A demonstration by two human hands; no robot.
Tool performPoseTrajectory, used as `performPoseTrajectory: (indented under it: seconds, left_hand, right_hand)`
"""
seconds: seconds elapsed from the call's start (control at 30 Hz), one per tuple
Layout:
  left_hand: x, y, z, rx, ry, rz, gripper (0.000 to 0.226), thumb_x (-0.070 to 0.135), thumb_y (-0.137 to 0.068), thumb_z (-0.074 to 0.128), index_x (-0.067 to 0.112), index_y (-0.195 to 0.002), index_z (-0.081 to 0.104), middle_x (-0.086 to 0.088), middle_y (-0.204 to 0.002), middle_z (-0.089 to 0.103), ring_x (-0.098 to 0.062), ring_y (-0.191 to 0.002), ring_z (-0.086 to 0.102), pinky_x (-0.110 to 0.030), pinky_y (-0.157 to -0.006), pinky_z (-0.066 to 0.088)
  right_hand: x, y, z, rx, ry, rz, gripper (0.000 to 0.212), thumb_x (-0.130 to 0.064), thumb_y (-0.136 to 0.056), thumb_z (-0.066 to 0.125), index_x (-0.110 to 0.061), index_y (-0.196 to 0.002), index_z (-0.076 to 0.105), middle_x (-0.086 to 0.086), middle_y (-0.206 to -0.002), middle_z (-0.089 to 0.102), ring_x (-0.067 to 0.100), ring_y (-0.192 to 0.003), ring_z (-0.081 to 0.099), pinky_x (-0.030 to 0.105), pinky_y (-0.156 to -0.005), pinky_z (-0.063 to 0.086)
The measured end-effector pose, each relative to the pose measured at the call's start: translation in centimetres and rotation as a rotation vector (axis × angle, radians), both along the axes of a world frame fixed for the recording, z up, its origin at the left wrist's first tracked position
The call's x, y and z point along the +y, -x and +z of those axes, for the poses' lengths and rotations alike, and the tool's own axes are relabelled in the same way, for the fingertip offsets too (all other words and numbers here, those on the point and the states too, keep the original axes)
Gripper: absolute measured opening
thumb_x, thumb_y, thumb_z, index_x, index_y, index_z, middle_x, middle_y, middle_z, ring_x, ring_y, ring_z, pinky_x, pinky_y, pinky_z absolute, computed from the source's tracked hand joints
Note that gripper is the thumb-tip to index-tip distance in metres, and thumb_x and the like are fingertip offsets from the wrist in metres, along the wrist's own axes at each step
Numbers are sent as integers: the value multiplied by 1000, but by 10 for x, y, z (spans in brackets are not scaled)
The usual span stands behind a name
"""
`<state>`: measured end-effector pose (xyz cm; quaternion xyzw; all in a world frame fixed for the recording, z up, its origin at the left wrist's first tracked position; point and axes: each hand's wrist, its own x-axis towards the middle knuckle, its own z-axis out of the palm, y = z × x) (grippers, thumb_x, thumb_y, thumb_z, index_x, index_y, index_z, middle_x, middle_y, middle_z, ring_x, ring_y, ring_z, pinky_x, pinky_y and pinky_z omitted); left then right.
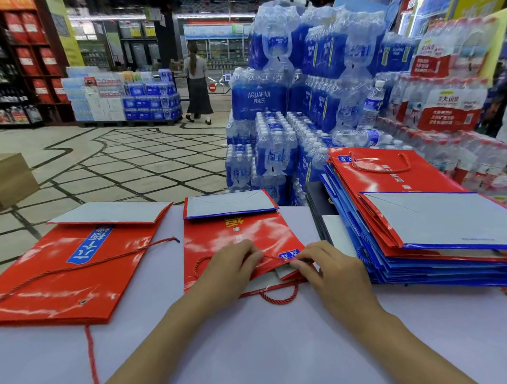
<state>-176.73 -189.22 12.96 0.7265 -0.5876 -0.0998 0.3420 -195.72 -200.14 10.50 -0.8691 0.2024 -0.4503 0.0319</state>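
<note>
The left grip and right grip were closed on the mouth edge of a flat red paper bag laid on the tabletop, just beside a bag stack.

**Supermarket sales floor, among the bottled drinks**

Shrink-wrapped water packs are piled high from 12 to 2 o'clock, and some at 2 o'clock carry red promotional labels. A second pallet stack stands at 11 o'clock. Tall shelves of bottles and red boxes line the wall at 10 o'clock. Far off at 12 o'clock, blurred, are what look like glass-doored chillers. A shopper stands on the tiled floor. Flat red gift bags lie on the counter at 6 o'clock.
</note>
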Motion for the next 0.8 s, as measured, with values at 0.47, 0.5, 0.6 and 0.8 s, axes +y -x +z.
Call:
performPoseTrajectory:
  seconds: [0.47, 0.5, 0.6, 0.8]
  left_hand:
    - [-19, -34, 30, 149, 29, 82, 6, 26, -89, 67, 28, -87, 63, 7, -79, 64, -6, -73, 57, -17, -63, 44]
    - [-24, -40, 33, 174, 38, 65, 6, 22, -90, 66, 28, -89, 63, 5, -83, 65, -9, -79, 60, -19, -67, 47]
    - [-43, -53, 40, 191, 42, 11, 14, 16, -88, 69, 30, -86, 66, 2, -91, 68, -21, -89, 65, -39, -81, 54]
    - [-77, -48, 19, -231, -103, -39, 8, 24, -89, 66, 28, -94, 71, 8, -102, 67, -14, -104, 56, -35, -94, 44]
  right_hand:
    - [2, -2, -2, 269, -66, 41, 35, -62, -89, 45, -28, -82, 53, -13, -81, 55, 6, -64, 57, 24, -56, 49]
    - [3, -2, -1, 286, -100, 58, 37, -65, -88, 44, -29, -83, 53, -13, -82, 54, 6, -67, 57, 24, -59, 49]
    - [5, -2, 2, 306, -127, 81, 44, -72, -86, 42, -29, -83, 52, -14, -82, 52, 6, -69, 55, 21, -63, 47]
    - [7, -1, 6, 347, -109, 70, 40, -67, -89, 42, -29, -84, 51, -12, -82, 52, 8, -70, 54, 22, -63, 47]
